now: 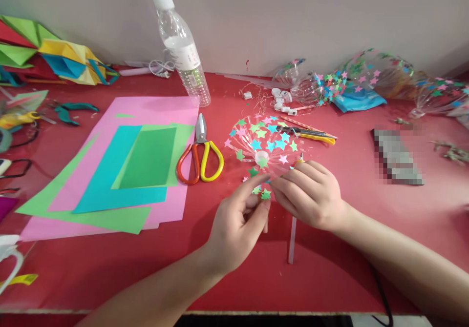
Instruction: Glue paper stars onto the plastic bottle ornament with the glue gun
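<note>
Two hands are at work over a clear flower, which sits near the middle of the desk (238, 288) and carries stars in pink, blue and green. The flower (261, 157) opens outward from a pale round centre; spread so, its strips appear to be kept apart for access to each one.

The left hand (238, 224) is half-curled at the near edge, its thumb touching a green star (266, 195); whether it pinches the strip beneath cannot be told. The right hand (311, 193) is bent over from the right, back uppermost, fingertips hidden; its grip cannot be determined. A translucent stick (292, 244) projects nearward from beneath it, held or merely lying there, unclear.

Left of the flower, scissors (200, 139) lie with blades to the far side and handles to the near, presumably for easy pick-up. Their handles rest partly on the fanned paper (146, 158), probably spread so that each colour shows. A cutter (318, 134) lies beyond the right hand, likely within reach. Against the far wall, at right, other starred pieces (331, 88) appear set back from the working area.
</note>
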The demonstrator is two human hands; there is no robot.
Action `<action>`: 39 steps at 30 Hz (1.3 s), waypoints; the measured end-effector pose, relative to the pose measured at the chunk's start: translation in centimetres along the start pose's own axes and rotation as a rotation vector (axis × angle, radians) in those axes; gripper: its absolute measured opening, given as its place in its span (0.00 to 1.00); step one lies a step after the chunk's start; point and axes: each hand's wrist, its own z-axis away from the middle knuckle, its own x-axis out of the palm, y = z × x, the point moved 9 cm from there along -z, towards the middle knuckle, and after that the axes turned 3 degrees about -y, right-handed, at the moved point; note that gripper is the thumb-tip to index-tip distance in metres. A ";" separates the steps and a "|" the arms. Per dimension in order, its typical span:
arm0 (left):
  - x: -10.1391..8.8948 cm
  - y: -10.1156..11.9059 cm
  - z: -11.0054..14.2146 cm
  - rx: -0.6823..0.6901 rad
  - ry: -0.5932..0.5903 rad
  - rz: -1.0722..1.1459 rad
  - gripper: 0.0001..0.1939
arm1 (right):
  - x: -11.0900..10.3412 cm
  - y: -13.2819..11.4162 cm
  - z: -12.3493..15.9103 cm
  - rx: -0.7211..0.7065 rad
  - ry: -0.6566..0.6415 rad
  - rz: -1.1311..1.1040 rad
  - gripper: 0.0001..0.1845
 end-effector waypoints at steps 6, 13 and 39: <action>0.1 -0.1 0.1 0.003 -0.012 -0.016 0.21 | 0.1 0.2 0.1 0.008 0.010 0.005 0.02; 0.0 0.1 -0.1 -0.018 -0.007 0.015 0.20 | 0.0 0.5 0.0 0.051 0.010 -0.029 0.02; -1.2 -0.9 -1.5 0.007 0.183 0.047 0.03 | 0.2 0.9 -1.0 0.211 -0.025 -0.137 0.07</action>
